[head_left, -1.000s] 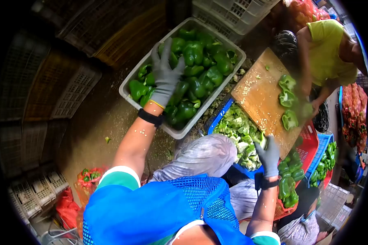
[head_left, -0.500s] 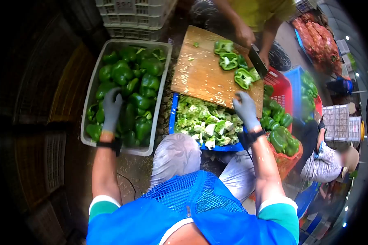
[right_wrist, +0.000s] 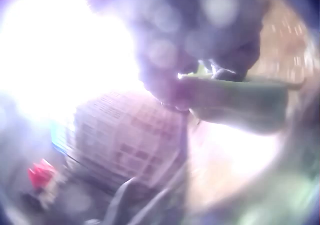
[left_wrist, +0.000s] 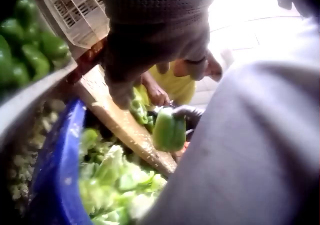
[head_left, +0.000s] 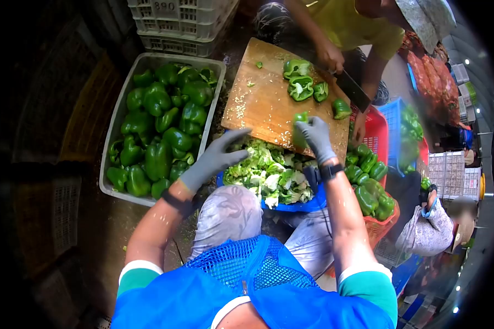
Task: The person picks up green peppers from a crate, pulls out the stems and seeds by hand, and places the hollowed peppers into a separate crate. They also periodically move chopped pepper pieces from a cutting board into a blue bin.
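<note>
My right hand point(head_left: 316, 136), in a grey glove, pinches a green bell pepper point(head_left: 299, 134) above the near edge of the wooden board point(head_left: 258, 93). The pepper point(left_wrist: 169, 130) hangs with its smooth side showing in the left wrist view; the right wrist view is blurred, with the pepper point(right_wrist: 240, 102) under my fingers. My left hand point(head_left: 217, 159), also gloved, holds nothing; its fingers reach toward the board's left corner, beside the blue tub point(head_left: 296, 207) of pale green scraps point(head_left: 271, 172). Cut peppers point(head_left: 301, 88) lie on the board's far side.
A grey crate point(head_left: 111, 159) of whole green peppers stands on the left. Opposite, a person in a yellow top holds a cleaver point(head_left: 352, 90) over the board. A red basket point(head_left: 376, 129) with peppers stands right of the board. White crates point(head_left: 186, 22) are stacked at the back.
My left hand has moved right, out of the pepper crate to beside the tub. My right hand has shifted slightly left and now holds a pepper. The view swung right earlier.
</note>
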Demonstrator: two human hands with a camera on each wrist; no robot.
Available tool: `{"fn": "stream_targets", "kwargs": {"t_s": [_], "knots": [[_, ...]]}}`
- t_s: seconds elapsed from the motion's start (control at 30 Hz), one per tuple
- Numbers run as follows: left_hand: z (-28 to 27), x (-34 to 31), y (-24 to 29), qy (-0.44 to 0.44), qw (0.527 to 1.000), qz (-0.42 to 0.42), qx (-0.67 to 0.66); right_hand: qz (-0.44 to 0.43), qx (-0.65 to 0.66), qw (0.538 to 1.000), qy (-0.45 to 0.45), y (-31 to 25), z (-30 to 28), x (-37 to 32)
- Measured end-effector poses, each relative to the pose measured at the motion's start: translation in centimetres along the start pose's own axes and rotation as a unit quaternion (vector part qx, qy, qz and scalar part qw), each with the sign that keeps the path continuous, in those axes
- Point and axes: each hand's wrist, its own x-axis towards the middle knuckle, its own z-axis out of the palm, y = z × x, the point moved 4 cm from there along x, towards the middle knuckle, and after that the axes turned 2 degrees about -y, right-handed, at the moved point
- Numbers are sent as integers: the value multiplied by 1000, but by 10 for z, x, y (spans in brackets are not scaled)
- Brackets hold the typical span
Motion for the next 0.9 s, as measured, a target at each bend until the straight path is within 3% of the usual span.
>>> {"fn": "stream_targets", "kwargs": {"t_s": [0.03, 0.07, 0.1, 0.13, 0.17, 0.2, 0.27, 0.3, 0.37, 0.5, 0.53, 0.57, 0.63, 0.67, 0.73, 0.77, 0.8, 0.83, 0.87, 0.9], "knots": [[7, 12, 3, 4, 994, 79, 71, 2, 204, 978, -49, -27, 11, -30], [16, 22, 1, -13, 998, 52, -25, -9, 297, 953, -62, -47, 26, -50], [24, 31, 1, -27, 992, 27, -119, 29, 287, 951, -113, -71, 32, -71], [28, 30, 18, -24, 987, -14, -155, -20, 312, 942, -125, -89, 41, -86], [26, 32, 16, 24, 983, 11, -179, -69, 336, 929, -141, -101, 51, -96], [21, 32, 10, -13, 953, 2, -302, -163, 247, 945, -137, -101, 59, -95], [12, 19, 16, -61, 884, -10, -463, -239, 168, 933, -209, -111, 67, -104], [4, 17, -1, -40, 900, -7, -435, -270, 158, 906, -286, -116, 70, -104], [4, 7, -17, -54, 847, -63, -524, -302, 100, 891, -324, -125, 74, -109], [-6, 2, -25, -58, 815, -57, -574, -357, 53, 876, -320, -124, 97, -104], [-7, 3, -20, 21, 857, -81, -508, -383, 12, 883, -271, -129, 97, -108], [-13, 6, -21, 61, 870, -73, -483, -419, -2, 882, -215, -134, 97, -113], [-26, 10, -25, 135, 892, -57, -428, -359, -73, 922, -128, -128, 99, -118], [-40, 9, -24, 231, 891, -48, -388, -342, -20, 935, -92, -111, 105, -115], [-82, 13, -15, 414, 861, -21, -295, -315, -51, 946, -54, -85, 99, -112], [-111, 18, -14, 476, 867, 29, -144, -283, -93, 953, -56, -77, 87, -114], [-127, 13, 13, 462, 886, 9, -32, -262, -99, 959, -49, -68, 73, -117], [-155, 19, 24, 464, 876, 82, 103, -255, -122, 959, -21, -42, 65, -115], [-180, 28, 35, 454, 846, 153, 234, -253, -144, 957, 1, -28, 54, -116], [-196, 35, 52, 445, 806, 176, 348, -158, -186, 969, -47, -19, 44, -118]]}}
